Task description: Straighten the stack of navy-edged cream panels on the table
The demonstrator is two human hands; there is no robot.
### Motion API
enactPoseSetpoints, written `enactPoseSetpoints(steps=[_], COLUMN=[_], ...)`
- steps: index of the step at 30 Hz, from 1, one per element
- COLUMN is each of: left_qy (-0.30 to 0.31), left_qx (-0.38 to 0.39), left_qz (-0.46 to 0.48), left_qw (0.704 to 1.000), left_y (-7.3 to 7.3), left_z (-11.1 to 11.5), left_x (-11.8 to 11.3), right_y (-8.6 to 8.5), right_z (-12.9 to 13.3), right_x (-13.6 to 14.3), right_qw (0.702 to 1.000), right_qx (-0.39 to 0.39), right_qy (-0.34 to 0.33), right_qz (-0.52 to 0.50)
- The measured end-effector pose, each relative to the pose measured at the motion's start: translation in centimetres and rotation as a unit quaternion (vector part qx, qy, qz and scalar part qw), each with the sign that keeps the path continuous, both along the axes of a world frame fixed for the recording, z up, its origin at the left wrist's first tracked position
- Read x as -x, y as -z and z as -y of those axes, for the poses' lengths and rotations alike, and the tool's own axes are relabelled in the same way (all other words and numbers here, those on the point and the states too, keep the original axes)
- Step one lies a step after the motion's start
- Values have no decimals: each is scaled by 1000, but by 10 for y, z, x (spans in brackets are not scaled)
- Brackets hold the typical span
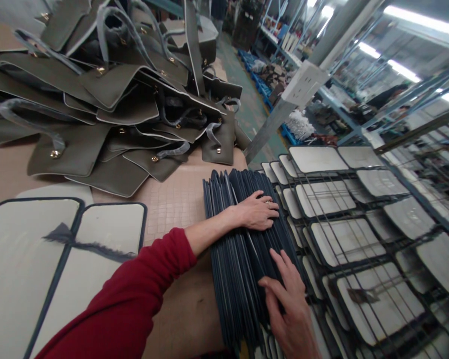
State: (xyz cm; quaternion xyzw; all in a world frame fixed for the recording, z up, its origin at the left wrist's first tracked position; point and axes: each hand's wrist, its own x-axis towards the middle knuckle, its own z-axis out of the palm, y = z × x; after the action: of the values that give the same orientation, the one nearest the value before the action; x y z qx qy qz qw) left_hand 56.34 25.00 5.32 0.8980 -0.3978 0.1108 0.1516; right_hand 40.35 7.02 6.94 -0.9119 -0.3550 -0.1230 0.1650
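Note:
A long row of thin dark navy panels (234, 269) stands on edge, packed together at the table's right edge. Across the upper part of the row lies my left hand (257, 211), palm down, its fingers spread a little over the panel tops. Lower down, my right hand (286, 296) is at the row's right side, thumb and fingers apart, with nothing visible between them. Flat on the table at the left are pale panels (110, 223) with dark edging, and a frayed dark strip (93, 246) lies over them.
Olive bag pieces (75, 147) with wrapped handles are heaped at the back left of the table (172, 189). To the right, a wire rack (344, 239) holds pale dark-edged panels. A grey post (265, 130) rises behind the row. Shelving and blue pallets stand farther back.

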Motion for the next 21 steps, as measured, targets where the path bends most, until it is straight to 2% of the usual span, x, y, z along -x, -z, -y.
enactPoseSetpoints(steps=[13,21], left_qy=[5,5], left_qx=[7,6], left_qz=[-12,-16], left_qw=[1000,1000], left_y=[-2,-2], left_z=[0,0], left_x=[0,0], right_y=[7,5], right_z=[5,4], right_x=[0,0], right_qw=[1000,1000], right_qx=[9,5], right_qy=[22,26], right_qz=[-12,-12])
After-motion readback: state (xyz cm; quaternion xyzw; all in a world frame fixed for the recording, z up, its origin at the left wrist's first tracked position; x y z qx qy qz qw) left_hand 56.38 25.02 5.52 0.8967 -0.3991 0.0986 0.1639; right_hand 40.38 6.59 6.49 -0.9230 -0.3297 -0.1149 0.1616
